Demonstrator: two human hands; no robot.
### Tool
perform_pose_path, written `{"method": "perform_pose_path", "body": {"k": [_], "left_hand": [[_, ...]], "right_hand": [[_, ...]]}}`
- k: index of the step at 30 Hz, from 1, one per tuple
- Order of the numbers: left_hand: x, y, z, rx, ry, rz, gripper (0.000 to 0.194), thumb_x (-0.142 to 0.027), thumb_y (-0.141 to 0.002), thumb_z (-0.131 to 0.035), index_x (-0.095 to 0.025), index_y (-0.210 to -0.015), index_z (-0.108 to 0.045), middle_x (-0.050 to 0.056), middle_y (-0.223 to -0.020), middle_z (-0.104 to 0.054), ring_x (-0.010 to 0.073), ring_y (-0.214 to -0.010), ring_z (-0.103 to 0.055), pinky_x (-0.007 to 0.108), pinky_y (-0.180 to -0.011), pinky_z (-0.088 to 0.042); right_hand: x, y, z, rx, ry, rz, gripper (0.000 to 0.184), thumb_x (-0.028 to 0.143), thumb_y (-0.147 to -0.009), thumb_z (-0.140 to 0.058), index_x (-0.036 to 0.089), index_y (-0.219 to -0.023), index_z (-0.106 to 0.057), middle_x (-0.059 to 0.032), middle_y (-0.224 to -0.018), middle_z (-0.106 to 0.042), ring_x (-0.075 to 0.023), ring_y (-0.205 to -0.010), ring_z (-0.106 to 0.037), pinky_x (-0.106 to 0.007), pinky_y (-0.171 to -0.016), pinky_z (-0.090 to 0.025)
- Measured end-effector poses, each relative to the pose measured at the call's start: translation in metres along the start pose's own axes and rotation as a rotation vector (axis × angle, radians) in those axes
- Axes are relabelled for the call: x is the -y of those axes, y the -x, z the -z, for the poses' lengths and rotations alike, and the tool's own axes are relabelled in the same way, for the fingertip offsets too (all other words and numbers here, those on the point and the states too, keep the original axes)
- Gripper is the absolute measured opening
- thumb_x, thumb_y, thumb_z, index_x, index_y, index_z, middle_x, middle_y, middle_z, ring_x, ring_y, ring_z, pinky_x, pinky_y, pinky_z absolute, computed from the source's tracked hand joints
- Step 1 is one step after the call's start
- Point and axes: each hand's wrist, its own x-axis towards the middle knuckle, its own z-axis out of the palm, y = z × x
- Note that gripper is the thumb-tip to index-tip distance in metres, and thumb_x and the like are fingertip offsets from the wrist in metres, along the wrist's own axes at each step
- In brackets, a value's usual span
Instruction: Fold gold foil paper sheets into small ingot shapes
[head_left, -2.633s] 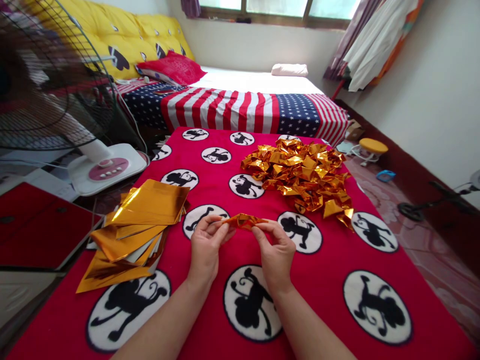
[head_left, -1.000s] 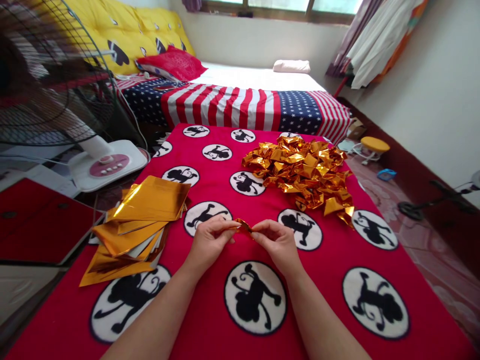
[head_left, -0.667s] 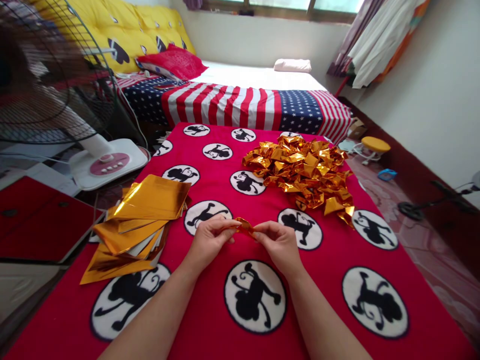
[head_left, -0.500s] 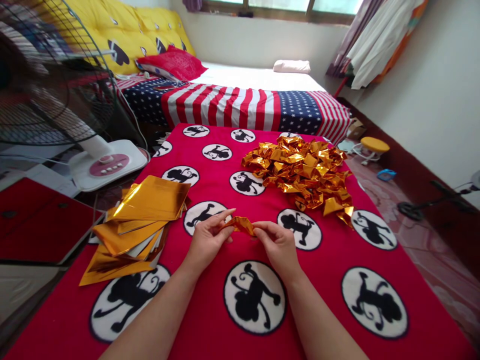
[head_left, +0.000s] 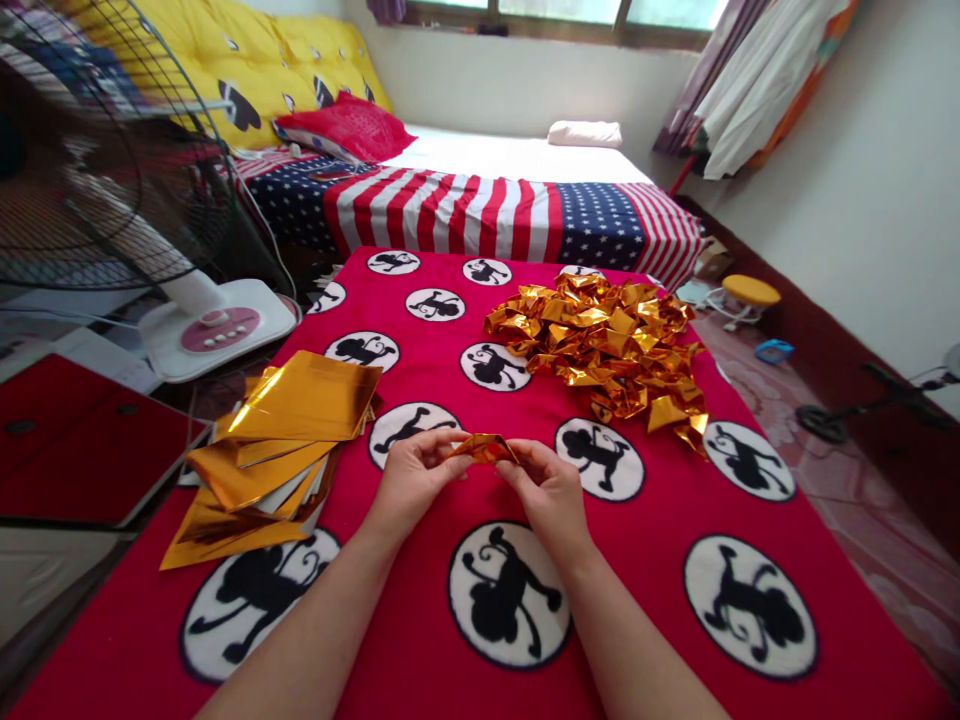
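Between my two hands is a small folded piece of gold foil paper (head_left: 486, 449), raised over the red cloth with its two ends pinched. My left hand (head_left: 421, 474) is closed on its left end, thumb against fingers. The right end sits in the closed fingers of my right hand (head_left: 547, 487). A loose stack of flat gold foil sheets (head_left: 292, 410) lies to the left, some showing pale undersides. Beyond my right hand is a heap of folded gold foil pieces (head_left: 600, 335), with a few at its near edge.
A red cloth with monkey circles (head_left: 645, 620) covers the table. An electric fan (head_left: 217, 325) stands close on the left, beside a dark red panel (head_left: 82, 440). Behind the table is a bed with a flag-patterned cover (head_left: 450, 215). A yellow stool (head_left: 750, 290) is on the floor at right.
My right hand has shifted slightly left, and its fingers have moved up around the foil's right end. My left fingers have curled in more. The stack and heap look the same.
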Motion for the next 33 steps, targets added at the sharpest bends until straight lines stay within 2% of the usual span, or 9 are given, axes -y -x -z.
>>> {"method": "perform_pose_path", "body": {"k": [3,5,7,9,11,14,17,23,33], "left_hand": [[-0.002,0.0,0.0,-0.024,0.039,0.024,0.032,-0.024,-0.059,-0.083,-0.014,-0.088,-0.074,0.001,-0.064,-0.066,0.0117,-0.054,-0.061,0.022,-0.056,-0.052],[-0.002,0.0,0.0,-0.036,0.051,0.007,0.03,-0.023,-0.059,-0.083,-0.014,-0.086,-0.073,-0.001,-0.062,-0.063,0.0103,-0.053,-0.06,0.021,-0.054,-0.052],[-0.003,0.0,0.0,-0.016,0.047,-0.034,0.03,-0.022,-0.062,-0.082,-0.016,-0.09,-0.073,-0.005,-0.06,-0.056,0.0089,-0.052,-0.057,0.021,-0.056,-0.053],[-0.003,0.001,0.002,0.031,-0.002,-0.091,0.036,-0.022,-0.068,-0.078,-0.02,-0.103,-0.072,-0.005,-0.062,-0.053,0.0087,-0.054,-0.058,0.022,-0.059,-0.055],[-0.005,0.002,0.004,0.079,-0.108,-0.177,0.037,-0.021,-0.074,-0.073,-0.024,-0.111,-0.071,-0.002,-0.071,-0.056,0.0102,-0.06,-0.06,0.023,-0.06,-0.055],[-0.008,0.003,0.008,0.16,-0.285,-0.345,0.026,-0.019,-0.081,-0.065,-0.024,-0.105,-0.074,0.001,-0.076,-0.058,0.0112,-0.063,-0.061,0.021,-0.057,-0.053],[-0.009,0.002,0.01,0.222,-0.357,-0.442,0.026,-0.014,-0.084,-0.059,-0.024,-0.102,-0.075,0.0,-0.071,-0.055,0.0094,-0.058,-0.059,0.02,-0.054,-0.051],[-0.006,0.003,0.007,0.183,-0.345,-0.448,0.03,-0.014,-0.085,-0.06,-0.024,-0.111,-0.071,-0.001,-0.077,-0.057,0.0066,-0.053,-0.06,0.019,-0.052,-0.05],[-0.004,0.005,0.005,0.261,-0.306,-0.532,0.03,-0.015,-0.087,-0.059,-0.028,-0.111,-0.071,-0.003,-0.075,-0.053,0.0054,-0.053,-0.06,0.017,-0.051,-0.049]], "right_hand": [[0.002,0.0,0.002,-0.025,-0.1,0.025,0.031,0.035,-0.08,-0.069,0.022,-0.108,-0.065,-0.0054,-0.097,-0.071,-0.0195,-0.08,-0.069,-0.03,-0.071,-0.055],[0.004,-0.001,0.004,-0.028,-0.142,-0.004,0.026,0.039,-0.085,-0.062,0.021,-0.103,-0.068,-0.0046,-0.09,-0.071,-0.0173,-0.072,-0.068,-0.028,-0.064,-0.053],[0.006,-0.003,0.006,-0.019,-0.156,-0.06,0.023,0.04,-0.084,-0.063,0.02,-0.092,-0.071,-0.0034,-0.082,-0.071,-0.0154,-0.066,-0.065,-0.026,-0.06,-0.05],[0.008,-0.005,0.008,0.007,-0.167,-0.112,0.02,0.038,-0.078,-0.07,0.019,-0.084,-0.071,-0.0016,-0.073,-0.069,-0.0137,-0.061,-0.062,-0.024,-0.057,-0.048],[0.009,-0.007,0.011,0.063,-0.189,-0.154,0.018,0.035,-0.074,-0.074,0.018,-0.079,-0.07,0.0002,-0.067,-0.067,-0.0121,-0.059,-0.059,-0.024,-0.057,-0.046],[0.009,-0.009,0.017,0.2,-0.192,-0.209,0.018,0.033,-0.072,-0.076,0.017,-0.074,-0.068,0.0003,-0.065,-0.067,-0.011,-0.059,-0.058,-0.022,-0.059,-0.044],[0.01,-0.01,0.021,0.276,-0.193,-0.226,0.021,0.035,-0.074,-0.075,0.015,-0.07,-0.067,-0.0008,-0.066,-0.067,-0.0105,-0.06,-0.057,-0.022,-0.059,-0.042],[0.009,-0.013,0.022,0.286,-0.254,-0.25,0.024,0.036,-0.07,-0.078,0.017,-0.078,-0.067,0.0008,-0.068,-0.065,-0.0096,-0.06,-0.056,-0.021,-0.058,-0.042],[0.003,-0.016,0.027,0.315,-0.32,-0.315,0.026,0.037,-0.068,-0.079,0.015,-0.07,-0.065,0.001,-0.063,-0.063,-0.0083,-0.054,-0.053,-0.02,-0.055,-0.042]]}}
